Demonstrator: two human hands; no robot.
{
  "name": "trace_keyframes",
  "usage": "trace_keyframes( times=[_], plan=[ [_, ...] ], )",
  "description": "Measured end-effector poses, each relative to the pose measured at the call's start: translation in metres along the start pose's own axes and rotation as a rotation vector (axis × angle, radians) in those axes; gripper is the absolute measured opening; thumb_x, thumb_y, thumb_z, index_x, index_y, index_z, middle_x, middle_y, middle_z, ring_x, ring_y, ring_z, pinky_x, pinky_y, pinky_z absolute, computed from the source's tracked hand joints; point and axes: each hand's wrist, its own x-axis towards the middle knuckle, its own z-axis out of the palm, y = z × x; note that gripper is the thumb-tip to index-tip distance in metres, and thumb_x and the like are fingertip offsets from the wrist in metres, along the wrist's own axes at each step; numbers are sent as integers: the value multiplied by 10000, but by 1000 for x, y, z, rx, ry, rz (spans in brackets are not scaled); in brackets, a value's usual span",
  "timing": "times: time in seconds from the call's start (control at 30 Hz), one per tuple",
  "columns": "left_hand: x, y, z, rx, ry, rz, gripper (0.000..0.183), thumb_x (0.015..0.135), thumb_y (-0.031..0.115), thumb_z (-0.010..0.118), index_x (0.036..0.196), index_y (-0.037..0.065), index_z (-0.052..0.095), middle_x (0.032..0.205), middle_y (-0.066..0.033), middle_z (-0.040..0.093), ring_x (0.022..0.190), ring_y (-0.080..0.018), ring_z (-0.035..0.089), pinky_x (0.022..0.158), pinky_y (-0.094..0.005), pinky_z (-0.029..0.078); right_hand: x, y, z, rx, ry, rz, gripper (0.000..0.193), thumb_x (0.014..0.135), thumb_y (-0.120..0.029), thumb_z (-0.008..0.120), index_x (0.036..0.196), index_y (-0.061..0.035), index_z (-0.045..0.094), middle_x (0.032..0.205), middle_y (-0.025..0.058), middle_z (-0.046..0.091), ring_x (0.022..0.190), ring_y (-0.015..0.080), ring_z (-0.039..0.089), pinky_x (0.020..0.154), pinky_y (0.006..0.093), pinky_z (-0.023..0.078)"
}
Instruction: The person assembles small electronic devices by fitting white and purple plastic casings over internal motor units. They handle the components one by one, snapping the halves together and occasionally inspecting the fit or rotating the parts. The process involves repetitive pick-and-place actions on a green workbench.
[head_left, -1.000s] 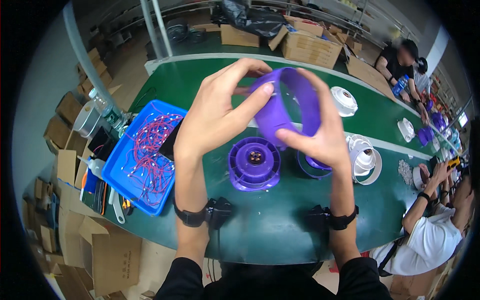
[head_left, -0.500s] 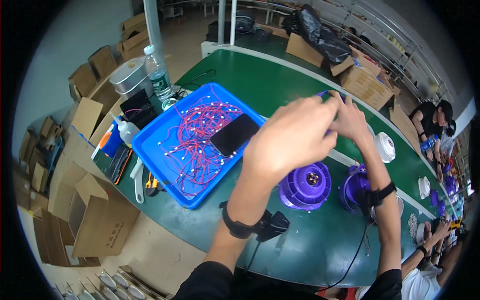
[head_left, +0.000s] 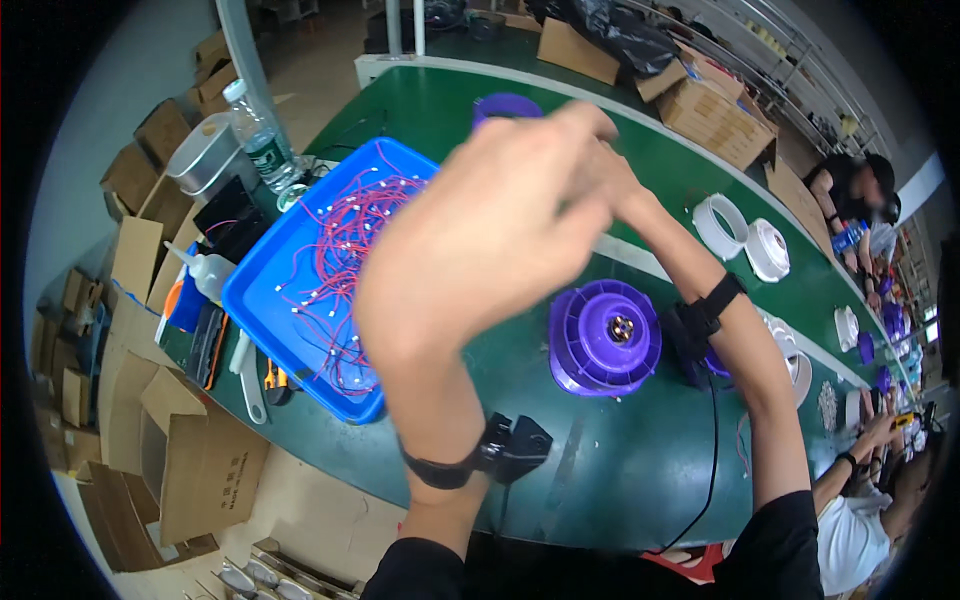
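Note:
My left hand [head_left: 490,215] is raised over the bench, blurred. Its fingers curl towards my right hand, and what they close on is hidden. My right hand [head_left: 605,180] meets it there, its fingers mostly covered by the left. Just past the left hand shows a purple ring-shaped part [head_left: 508,104], partly hidden; whether a hand touches it I cannot tell. Below the hands a ribbed purple motor housing [head_left: 605,340] with a metallic centre stands on the green bench. Another purple part [head_left: 716,362] is mostly hidden behind my right forearm.
At left is a blue tray [head_left: 250,285] of red wires with white connectors. Near it stand a water bottle [head_left: 262,140], a squeeze bottle [head_left: 210,275] and hand tools. White rings [head_left: 720,226] and a white housing [head_left: 767,250] sit at right. Other people work farther right.
Both hands have shifted left, and the purple ring-shaped part now shows beyond the left one. The view has turned, uncovering a white ring at right. The phone in the tray is now covered.

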Motion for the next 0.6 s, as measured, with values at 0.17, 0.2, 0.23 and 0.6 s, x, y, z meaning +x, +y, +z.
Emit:
trace_keyframes(
  times=[0.17,0.2,0.23,0.6],
  plan=[
    [-15,3,-21,39,61,-117,373,928,117,616,1290,28,626,1036,-147,728,973,-241,697,870,-348,536,-86,-56,-61,154,-375,-131,919,824,-605,724,1509,-78,412,1363,347,539,1198,497,603,1012,525,509],
    [-17,5,-24,27,71,-120,372,929,117,616,1291,30,627,1039,-146,728,985,-235,695,871,-350,535,-106,-59,-72,196,-454,-208,971,805,-632,735,1528,-85,389,1388,354,524,1215,485,599,1021,517,506],
    [-21,3,-26,32,81,-141,371,931,117,616,1292,31,627,1043,-145,727,997,-230,693,871,-352,533,-119,-71,-75,181,-596,-201,1005,778,-590,782,1544,-89,368,1430,328,505,1255,468,578,1036,507,503],
    [-18,15,-27,-23,58,-221,410,958,151,612,1341,7,583,1120,-169,706,1051,-227,681,936,-360,521,-123,-41,-56,51,-429,24,1125,713,-581,815,1600,-147,275,1498,390,370,1292,565,499,1072,534,474]
  ],
)
